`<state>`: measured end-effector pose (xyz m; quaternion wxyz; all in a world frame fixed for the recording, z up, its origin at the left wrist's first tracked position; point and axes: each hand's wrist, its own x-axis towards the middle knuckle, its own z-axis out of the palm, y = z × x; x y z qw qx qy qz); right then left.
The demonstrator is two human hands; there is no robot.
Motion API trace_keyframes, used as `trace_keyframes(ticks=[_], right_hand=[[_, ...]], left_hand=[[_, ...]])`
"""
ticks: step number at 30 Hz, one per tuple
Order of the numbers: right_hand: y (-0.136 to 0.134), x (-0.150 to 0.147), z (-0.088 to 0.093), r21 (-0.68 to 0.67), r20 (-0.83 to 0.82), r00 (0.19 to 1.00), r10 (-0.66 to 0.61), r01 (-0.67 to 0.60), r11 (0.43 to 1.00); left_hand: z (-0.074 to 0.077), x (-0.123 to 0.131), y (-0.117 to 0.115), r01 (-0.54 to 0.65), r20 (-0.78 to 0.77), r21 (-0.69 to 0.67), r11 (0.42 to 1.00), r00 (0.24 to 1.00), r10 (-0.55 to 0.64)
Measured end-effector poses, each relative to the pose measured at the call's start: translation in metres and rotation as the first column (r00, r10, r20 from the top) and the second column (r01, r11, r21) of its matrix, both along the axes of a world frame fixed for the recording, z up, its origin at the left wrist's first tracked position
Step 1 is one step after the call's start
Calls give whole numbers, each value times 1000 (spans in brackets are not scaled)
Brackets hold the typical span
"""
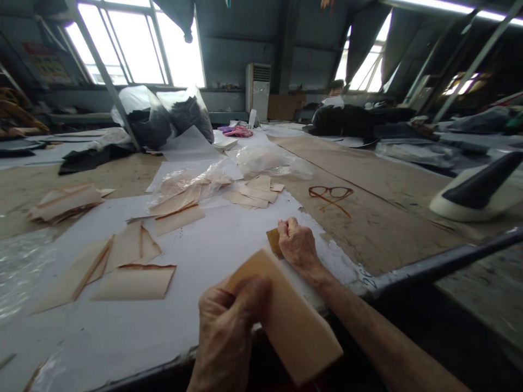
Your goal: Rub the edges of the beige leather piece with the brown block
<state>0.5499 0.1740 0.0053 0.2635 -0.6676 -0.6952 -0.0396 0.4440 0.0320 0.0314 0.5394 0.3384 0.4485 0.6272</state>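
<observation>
Close to me, at the table's front edge, my left hand grips a tan leather-like panel, thumb on top. The panel slants down to the right, past the edge. Just beyond it, over the white sheet, my right hand is closed on a small flat yellow-brown piece, whose kind I cannot make out. To the left lie several pale tan panels with brown edges. Farther back, more tan pieces are spread out, some partly under clear plastic.
Brown-framed glasses lie right of the white sheet. A stack of tan pieces sits at left. A white object with a black top stands at right. Bagged dark material and a person are at the back.
</observation>
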Motion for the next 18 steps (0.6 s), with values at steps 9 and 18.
trace_keyframes(ticks=[9, 18], right_hand=[[-2, -2, 2, -27, 38, 999, 9, -8, 1000], [-2, -2, 1, -9, 59, 998, 19, -18, 1000]], left_hand=[[-15, -42, 29, -260, -865, 82, 962, 461, 198], [-34, -34, 10, 435, -913, 264, 861, -177, 369]])
